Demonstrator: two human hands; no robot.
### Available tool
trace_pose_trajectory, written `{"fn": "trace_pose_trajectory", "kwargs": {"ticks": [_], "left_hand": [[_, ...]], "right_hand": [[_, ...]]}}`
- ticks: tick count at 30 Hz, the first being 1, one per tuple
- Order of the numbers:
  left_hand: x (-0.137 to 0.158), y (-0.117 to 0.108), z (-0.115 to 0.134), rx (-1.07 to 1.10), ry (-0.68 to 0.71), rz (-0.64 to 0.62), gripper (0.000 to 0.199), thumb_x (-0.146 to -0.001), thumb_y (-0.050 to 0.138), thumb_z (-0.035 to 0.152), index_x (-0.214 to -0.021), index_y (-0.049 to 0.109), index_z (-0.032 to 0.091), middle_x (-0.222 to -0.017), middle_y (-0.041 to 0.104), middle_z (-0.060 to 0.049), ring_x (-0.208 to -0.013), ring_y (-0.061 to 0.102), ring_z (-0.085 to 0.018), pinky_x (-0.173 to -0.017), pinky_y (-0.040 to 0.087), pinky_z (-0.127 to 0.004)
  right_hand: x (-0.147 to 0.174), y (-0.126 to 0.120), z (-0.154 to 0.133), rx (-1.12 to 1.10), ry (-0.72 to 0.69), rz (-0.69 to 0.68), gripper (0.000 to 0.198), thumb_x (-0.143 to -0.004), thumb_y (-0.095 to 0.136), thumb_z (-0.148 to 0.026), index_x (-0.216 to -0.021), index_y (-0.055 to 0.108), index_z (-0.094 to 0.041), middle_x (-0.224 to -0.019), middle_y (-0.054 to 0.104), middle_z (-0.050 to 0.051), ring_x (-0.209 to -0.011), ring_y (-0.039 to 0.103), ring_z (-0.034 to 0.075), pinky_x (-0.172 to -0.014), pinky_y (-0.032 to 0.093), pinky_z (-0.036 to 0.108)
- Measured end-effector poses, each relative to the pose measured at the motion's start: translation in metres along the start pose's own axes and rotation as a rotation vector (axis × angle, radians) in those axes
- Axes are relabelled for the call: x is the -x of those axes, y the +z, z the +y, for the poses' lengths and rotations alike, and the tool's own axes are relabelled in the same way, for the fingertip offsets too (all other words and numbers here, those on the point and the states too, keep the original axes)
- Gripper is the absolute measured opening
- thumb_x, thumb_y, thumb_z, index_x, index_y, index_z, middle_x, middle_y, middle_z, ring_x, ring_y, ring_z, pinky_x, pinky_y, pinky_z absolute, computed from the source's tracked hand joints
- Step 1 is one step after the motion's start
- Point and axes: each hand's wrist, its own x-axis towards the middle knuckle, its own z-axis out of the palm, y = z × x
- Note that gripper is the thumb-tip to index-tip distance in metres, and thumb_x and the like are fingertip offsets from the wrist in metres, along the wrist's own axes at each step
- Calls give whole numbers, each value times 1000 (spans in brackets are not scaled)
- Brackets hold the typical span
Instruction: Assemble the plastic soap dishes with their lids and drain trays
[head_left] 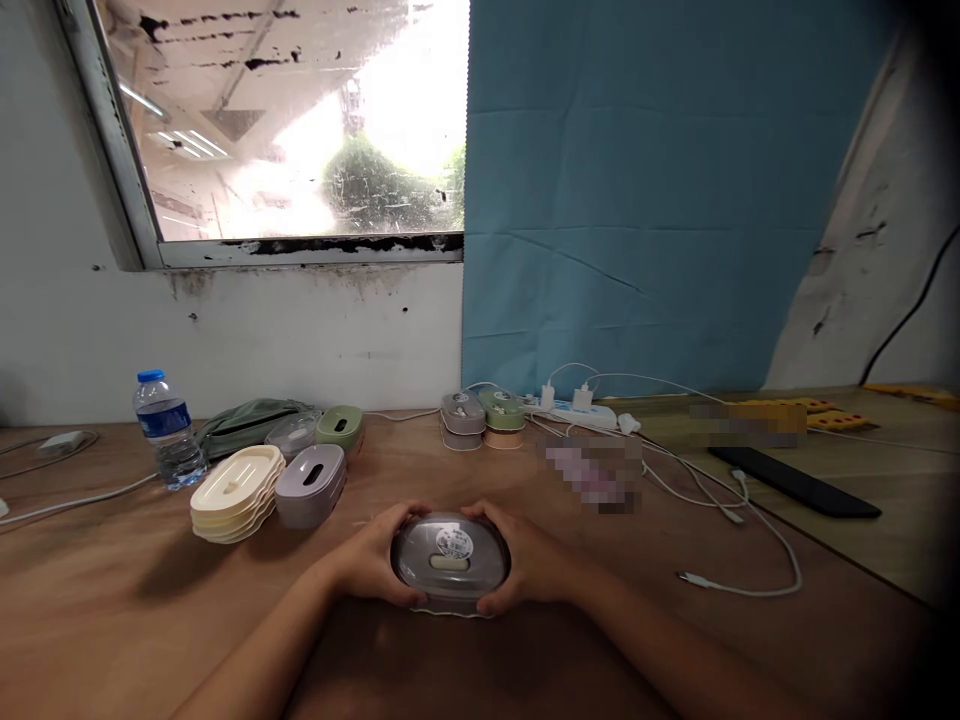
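Observation:
An oval grey box with a clear, tinted lid sits on the brown table directly in front of me. Its lid bears a round white sticker and a pale slot-shaped piece at the centre. My left hand is wrapped round the box's left end, and my right hand grips the right end. The fingers of both hands curl over the far and near edges. Beyond my left hand are a grey box with a dark slot and a stack of cream oval trays.
A green slotted box, clear lids, a green bag and a water bottle stand at back left. Lidded grey and green boxes are at the back, near a power strip. White cables trail right.

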Motion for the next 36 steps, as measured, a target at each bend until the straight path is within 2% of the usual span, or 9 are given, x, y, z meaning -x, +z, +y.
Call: {"fn": "trace_pose_trajectory", "kwargs": {"ticks": [5, 10, 13, 16, 21, 24, 28, 30, 36], "left_hand": [[-1, 1, -2, 53, 30, -26, 93, -47, 77, 27, -125, 27, 20, -126, 39, -11, -114, 39, -26, -98, 31, -37], [-1, 0, -7, 102, 51, -34, 93, -50, 75, 22, -127, 23, 21, -128, 36, -11, -118, 35, -25, -101, 27, -37], [-1, -4, -12, 121, 41, 11, 87, -55, 72, 21, -127, 24, 21, -130, 35, -11, -120, 34, -24, -101, 26, -37], [-2, -9, -20, 157, -35, 125, 79, -63, 67, 25, -128, 22, 21, -126, 41, -11, -115, 40, -22, -98, 30, -38], [-6, -15, -43, -65, -139, 470, 46, -70, 56, 27, -112, 39, 16, -118, 46, -12, -101, 51, -21, -88, 40, -36], [-10, -13, -50, -174, -150, 593, 32, -69, 53, 25, -99, 45, 15, -101, 53, -9, -84, 55, -18, -77, 44, -33], [-12, -12, -48, -230, -151, 674, 24, -70, 49, 23, -92, 45, 16, -85, 51, -3, -67, 52, -14, -65, 44, -29], [-12, -13, -46, -254, -156, 700, 21, -69, 48, 21, -90, 45, 17, -79, 49, -1, -66, 51, -14, -63, 43, -27], [-11, -15, -44, -282, -175, 697, 16, -68, 46, 19, -84, 45, 17, -73, 47, 1, -67, 50, -14, -62, 41, -26]], "right_hand": [[1, 0, 5, 9, -14, -35, 92, -41, 77, -46, -121, 36, -22, -121, 45, 8, -108, 44, 28, -90, 37, 38], [2, -6, 11, 118, -207, -119, 104, -45, 75, -37, -132, 21, -20, -134, 29, 11, -121, 30, 30, -99, 28, 40], [3, -9, 10, 172, -317, -97, 90, -48, 73, -29, -127, 29, -22, -139, 20, 9, -125, 23, 29, -101, 26, 38], [2, -9, 7, 243, -400, -35, 60, -59, 62, -17, -116, 45, -26, -134, 32, 3, -124, 27, 25, -101, 26, 36], [-9, -4, 12, 352, -507, 104, 41, -74, 48, -11, -111, 51, -28, -123, 45, 3, -116, 37, 20, -97, 32, 36], [-24, 6, 19, 451, -573, 183, 38, -80, 47, -13, -114, 49, -27, -120, 46, 6, -112, 40, 20, -95, 35, 38], [-60, 23, 22, 573, -563, 295, 37, -80, 50, -17, -115, 48, -25, -117, 47, 9, -107, 43, 22, -90, 38, 39], [-83, 31, 23, 609, -492, 369, 33, -78, 53, -17, -111, 51, -23, -113, 49, 9, -104, 45, 21, -89, 39, 36], [-146, 46, 29, 630, -380, 419, 19, -81, 47, -16, -93, 60, -22, -113, 49, 10, -103, 44, 22, -88, 36, 37]]}}
